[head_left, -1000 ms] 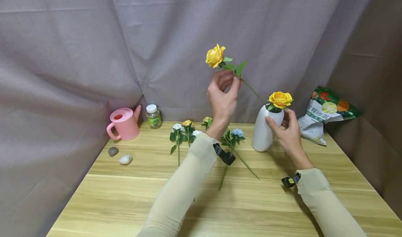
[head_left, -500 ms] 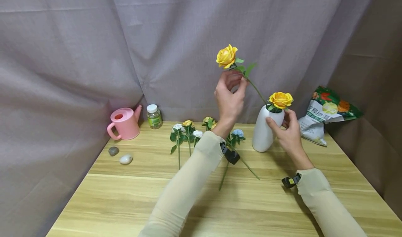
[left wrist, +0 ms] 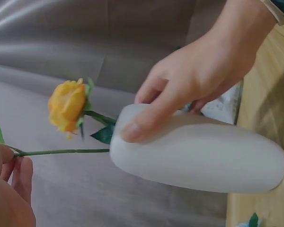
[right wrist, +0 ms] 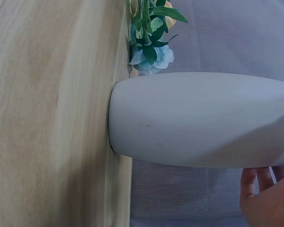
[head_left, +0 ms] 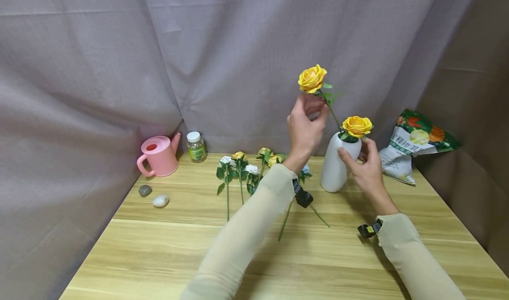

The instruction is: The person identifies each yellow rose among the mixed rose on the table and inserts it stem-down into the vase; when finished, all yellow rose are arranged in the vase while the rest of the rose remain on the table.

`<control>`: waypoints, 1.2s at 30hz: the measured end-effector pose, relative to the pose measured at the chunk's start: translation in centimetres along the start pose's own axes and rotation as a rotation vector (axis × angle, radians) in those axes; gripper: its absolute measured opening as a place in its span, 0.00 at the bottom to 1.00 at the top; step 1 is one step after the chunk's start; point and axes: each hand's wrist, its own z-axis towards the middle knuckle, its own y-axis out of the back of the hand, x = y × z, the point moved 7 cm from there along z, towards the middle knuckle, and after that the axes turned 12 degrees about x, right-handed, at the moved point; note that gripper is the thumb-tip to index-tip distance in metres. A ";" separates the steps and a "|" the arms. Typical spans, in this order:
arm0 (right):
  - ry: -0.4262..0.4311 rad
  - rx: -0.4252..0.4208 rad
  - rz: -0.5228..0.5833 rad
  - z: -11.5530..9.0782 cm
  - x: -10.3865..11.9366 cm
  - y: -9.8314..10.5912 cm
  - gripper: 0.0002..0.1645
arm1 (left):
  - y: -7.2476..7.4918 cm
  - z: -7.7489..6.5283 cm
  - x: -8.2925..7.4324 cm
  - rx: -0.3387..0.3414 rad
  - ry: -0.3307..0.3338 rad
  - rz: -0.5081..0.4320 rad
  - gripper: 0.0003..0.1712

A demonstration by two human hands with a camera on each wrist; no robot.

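- Rightward and slightly lower since the earlier frame: the left hand (head_left: pixel 305 130) and the long-stemmed yellow rose (head_left: pixel 312 79) it carries.
- Nearest me, the wood-grained tabletop (head_left: pixel 159 256) bears loose flowers (head_left: pixel 251 169) on thin green stems.
- Beyond, I see a smooth, rounded white vase (head_left: pixel 336 169) standing; a second yellow rose (head_left: pixel 357 127) sits in its mouth, ruffled petals above the rim.
- Right hand (head_left: pixel 367 167): curled around the vase's upper part, thumb nearer me.
- Left hand: thumb and fingers closed in a pinch on the stem beneath the bloom; the stem slants to the vase mouth, its end hidden.
- Farthest, a draped grey curtain (head_left: pixel 238 70).
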 end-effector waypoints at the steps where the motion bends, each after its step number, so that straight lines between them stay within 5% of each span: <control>1: 0.000 -0.002 -0.002 0.1 -0.4 0.0 0.37 | -0.3 -0.1 0.2 0.007 0.006 0.004 0.13; 6: 0.006 -0.001 0.003 0.5 -1.5 0.0 0.38 | -1.2 -0.4 1.0 0.028 0.020 0.011 0.13; 13: 0.034 0.007 0.039 -0.5 1.7 -0.4 0.35 | -2.1 -0.8 2.2 0.051 0.044 0.072 0.10; 25: 0.042 -0.006 0.051 -0.6 2.4 -0.1 0.33 | -3.9 -0.9 3.4 0.115 0.081 0.113 0.08; 36: 0.031 -0.011 0.041 0.8 -1.1 0.2 0.36 | -5.8 -0.9 4.1 0.207 0.174 0.254 0.07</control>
